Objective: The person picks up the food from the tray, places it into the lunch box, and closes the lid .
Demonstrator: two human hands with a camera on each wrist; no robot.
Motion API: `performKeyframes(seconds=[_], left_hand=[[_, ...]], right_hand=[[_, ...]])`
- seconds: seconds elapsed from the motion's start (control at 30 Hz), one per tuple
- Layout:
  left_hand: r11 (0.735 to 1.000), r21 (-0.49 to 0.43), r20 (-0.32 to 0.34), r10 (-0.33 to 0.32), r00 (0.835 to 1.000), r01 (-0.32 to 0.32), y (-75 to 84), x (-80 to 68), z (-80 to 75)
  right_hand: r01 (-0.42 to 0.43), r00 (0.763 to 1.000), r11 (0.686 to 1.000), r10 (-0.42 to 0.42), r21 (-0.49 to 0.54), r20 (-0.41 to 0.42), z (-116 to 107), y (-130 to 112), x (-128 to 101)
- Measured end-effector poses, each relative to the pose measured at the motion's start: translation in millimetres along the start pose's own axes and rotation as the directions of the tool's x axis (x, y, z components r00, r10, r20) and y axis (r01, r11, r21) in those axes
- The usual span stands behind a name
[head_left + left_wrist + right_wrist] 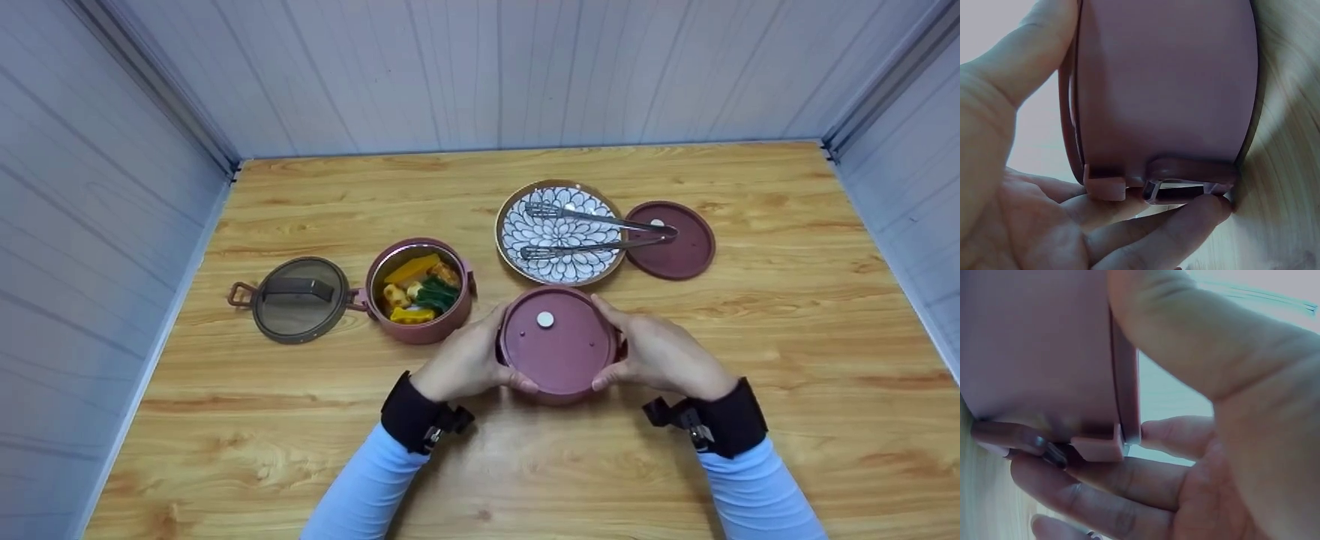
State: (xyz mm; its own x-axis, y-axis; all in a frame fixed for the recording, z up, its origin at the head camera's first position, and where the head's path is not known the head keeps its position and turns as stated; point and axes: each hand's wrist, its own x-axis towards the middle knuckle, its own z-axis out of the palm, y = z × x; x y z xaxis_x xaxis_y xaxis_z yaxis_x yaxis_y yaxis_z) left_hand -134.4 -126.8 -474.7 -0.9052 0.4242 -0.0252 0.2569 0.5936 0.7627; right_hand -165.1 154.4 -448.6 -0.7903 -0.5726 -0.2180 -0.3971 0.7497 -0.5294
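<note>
A round dusty-pink food container (pixel 559 356) stands on the table in front of the person, its flat pink lid with a white button on top. My left hand (pixel 466 360) grips its left side, thumb at the front of the lid rim. From the right, my right hand (pixel 664 356) holds it the same way. In the left wrist view, fingers reach under a side clasp (pixel 1193 175) on the container wall. The right wrist view shows fingers around the opposite clasp (pixel 1098 447), with the thumb over the lid edge.
Left of the hands, an uncovered pink container (pixel 431 334) holds yellow, green and browned food. Beside it lies a dark translucent lid (pixel 296 319) with a handle. Metal tongs (pixel 592 219) rest across a patterned plate (pixel 510 259) and another pink lid (pixel 682 259). Panel walls enclose the table.
</note>
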Motion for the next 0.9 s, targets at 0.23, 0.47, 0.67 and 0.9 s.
performKeyframes(seconds=[0.23,0.47,0.67,0.9], left_hand=[[1.0,0.011,0.014,-0.027,1.0,0.027,-0.5,-0.9,1.8],[0.999,0.028,0.01,-0.029,1.0,0.029,1.0,-1.1,0.4],[0.997,0.045,0.016,-0.059,0.998,0.059,2.5,-1.4,0.1],[0.998,0.017,0.027,-0.058,0.998,0.058,2.8,-0.7,0.7]], right_hand=[[0.029,1.0,1.0,-0.029,0.0,0.001,2.5,5.1,0.5],[0.018,1.0,1.0,-0.018,-0.004,-0.008,0.2,2.7,1.0],[0.009,1.0,1.0,-0.01,-0.022,-0.021,-0.5,0.2,-0.2],[0.013,1.0,0.999,-0.014,-0.03,-0.021,0.0,-0.2,-0.3]])
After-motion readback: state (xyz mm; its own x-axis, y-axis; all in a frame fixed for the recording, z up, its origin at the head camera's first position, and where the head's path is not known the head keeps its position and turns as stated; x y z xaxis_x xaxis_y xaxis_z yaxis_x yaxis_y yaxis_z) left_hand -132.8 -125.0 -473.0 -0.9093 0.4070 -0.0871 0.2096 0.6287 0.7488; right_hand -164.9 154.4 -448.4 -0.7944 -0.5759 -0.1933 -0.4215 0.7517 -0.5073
